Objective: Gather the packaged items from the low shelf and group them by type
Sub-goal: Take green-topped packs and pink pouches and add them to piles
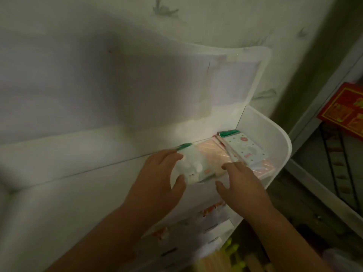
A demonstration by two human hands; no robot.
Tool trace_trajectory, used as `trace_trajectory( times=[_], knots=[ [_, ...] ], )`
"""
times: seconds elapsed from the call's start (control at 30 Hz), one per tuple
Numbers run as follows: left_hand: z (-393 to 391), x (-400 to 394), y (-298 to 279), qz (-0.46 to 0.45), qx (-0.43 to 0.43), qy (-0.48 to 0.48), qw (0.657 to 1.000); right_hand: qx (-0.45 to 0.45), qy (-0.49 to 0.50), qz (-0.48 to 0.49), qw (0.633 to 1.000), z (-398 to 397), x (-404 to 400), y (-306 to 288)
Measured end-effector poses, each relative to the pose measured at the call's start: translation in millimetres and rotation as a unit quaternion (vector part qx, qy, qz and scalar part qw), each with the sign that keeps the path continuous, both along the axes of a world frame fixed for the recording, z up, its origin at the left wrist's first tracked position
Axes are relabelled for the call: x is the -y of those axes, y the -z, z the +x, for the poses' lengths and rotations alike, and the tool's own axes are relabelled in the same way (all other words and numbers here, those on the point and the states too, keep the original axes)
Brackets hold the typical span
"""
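A white plastic shelf tray (271, 138) is fixed to the wall. Inside lie flat packets: a white one with a green top edge (194, 163) on the left, a pink striped one (212, 152) in the middle, and a white dotted one with a green top (243, 146) on the right. My left hand (159, 177) grips the left white packet, fingers on its upper edge and thumb below. My right hand (241, 181) reaches in beside it, fingers spread, fingertips touching the pink packet's near edge. The view is blurred.
A lower white tray (231, 222) below holds several more packets with red and white print. A red printed sheet (345, 108) hangs on the frame at right. Yellow-green objects (231, 250) and wooden sticks lie on the floor at the bottom.
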State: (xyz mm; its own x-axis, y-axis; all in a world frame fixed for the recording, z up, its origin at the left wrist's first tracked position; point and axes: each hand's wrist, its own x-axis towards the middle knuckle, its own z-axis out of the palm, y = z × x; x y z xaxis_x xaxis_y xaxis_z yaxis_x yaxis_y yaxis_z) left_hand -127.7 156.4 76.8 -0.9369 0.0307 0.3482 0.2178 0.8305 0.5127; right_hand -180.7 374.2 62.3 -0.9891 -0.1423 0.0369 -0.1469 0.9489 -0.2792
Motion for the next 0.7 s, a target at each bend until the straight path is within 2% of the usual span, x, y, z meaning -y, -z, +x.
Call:
trace_trajectory(
  times=[0.2, 0.37, 0.7],
  knots=[
    [-33.8, -37.3, 4.2, -0.008, 0.024, -0.057, 0.998, -0.026, -0.032, 0.036, 0.998, -76.8, -24.9, 25.3],
    [-45.6, -55.8, 10.9, -0.033, 0.045, -0.081, 0.995, 0.004, -0.053, 0.097, 0.994, -120.9, -27.5, 50.4],
    [-55.1, -70.0, 13.5, -0.034, 0.076, -0.130, 0.988, 0.020, -0.074, 0.054, 0.996, -136.1, -18.6, 66.7]
  ],
)
